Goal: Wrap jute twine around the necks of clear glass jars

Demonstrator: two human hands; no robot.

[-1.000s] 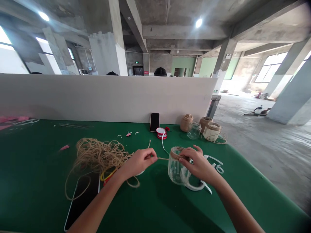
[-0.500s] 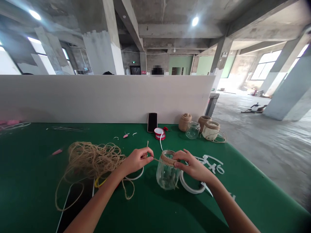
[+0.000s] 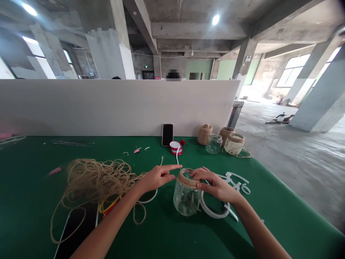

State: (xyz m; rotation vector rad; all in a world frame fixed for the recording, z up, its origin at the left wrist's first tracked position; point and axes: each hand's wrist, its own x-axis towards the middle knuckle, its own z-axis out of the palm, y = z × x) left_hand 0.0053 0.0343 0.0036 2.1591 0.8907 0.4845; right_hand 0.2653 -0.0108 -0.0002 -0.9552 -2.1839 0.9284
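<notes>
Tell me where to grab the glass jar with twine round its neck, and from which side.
Grip the bare glass belly of the jar, below the twine band, coming from the right: it stands mouth up, the loose strand leads off left by the left hand, and the right hand holds its neck.

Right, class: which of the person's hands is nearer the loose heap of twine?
Left. The left hand lies just right of the twine heap, forefinger pointing towards the glass jar; the right hand is farther off, on the jar's twine-wrapped neck.
</notes>
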